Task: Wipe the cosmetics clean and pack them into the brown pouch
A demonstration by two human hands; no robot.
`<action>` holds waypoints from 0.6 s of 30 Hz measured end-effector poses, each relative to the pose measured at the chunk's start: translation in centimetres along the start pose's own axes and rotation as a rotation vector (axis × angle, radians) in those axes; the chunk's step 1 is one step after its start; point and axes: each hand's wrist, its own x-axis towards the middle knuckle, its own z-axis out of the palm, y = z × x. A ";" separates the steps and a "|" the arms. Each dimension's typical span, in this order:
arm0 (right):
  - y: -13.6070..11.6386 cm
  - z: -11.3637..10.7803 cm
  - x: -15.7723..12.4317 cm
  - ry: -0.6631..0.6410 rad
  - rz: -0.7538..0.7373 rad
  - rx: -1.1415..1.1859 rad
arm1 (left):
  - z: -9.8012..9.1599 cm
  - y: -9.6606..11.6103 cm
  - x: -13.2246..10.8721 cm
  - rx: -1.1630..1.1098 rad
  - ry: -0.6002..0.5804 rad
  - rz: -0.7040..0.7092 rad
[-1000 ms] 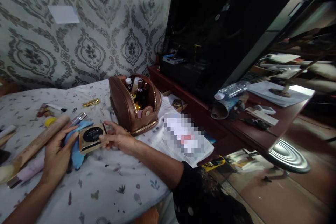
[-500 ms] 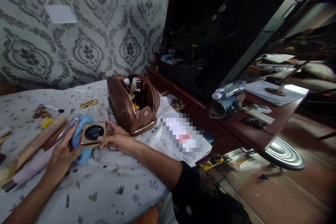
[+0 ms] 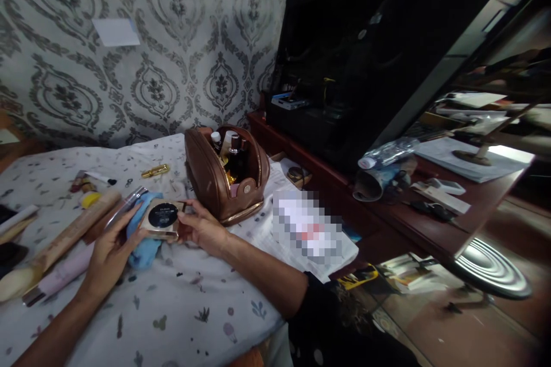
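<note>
A gold square cosmetic compact (image 3: 151, 230) with a round black label faces up above the patterned cloth. My right hand (image 3: 207, 230) pinches its right edge between thumb and fingers. My left hand (image 3: 107, 249) grips a light blue cloth (image 3: 145, 253) against the compact's left side; its thumb reaches the compact's lower left corner. Part of the blue cloth lies hidden behind the compact. Just beyond my right hand stands a brown cosmetic bag (image 3: 206, 172), unzipped, with several bottles (image 3: 235, 155) inside.
Several long tubes (image 3: 81, 229) lie left of my left hand. A gold lipstick-like tube (image 3: 155, 171) rests behind the compact. To the right are papers (image 3: 336, 264), a dark red desk (image 3: 447, 229) with a plastic bottle (image 3: 390, 153), and a large black television (image 3: 336, 69).
The view has shifted slightly left, so the scene sits further right. The compact has tilted a little in my hands, beside the blue cloth. Both hands keep their hold.
</note>
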 end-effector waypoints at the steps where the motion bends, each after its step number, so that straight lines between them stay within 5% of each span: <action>1: 0.0 0.0 0.0 0.007 -0.001 -0.006 | -0.1 0.0 0.0 0.022 0.004 0.024; 9: -0.2 0.6 -0.4 0.088 -0.040 -0.129 | -0.3 0.1 0.2 0.093 0.066 0.054; 18: -0.5 1.2 -1.1 0.140 -0.278 -0.799 | 0.2 1.8 -1.1 0.174 0.253 0.101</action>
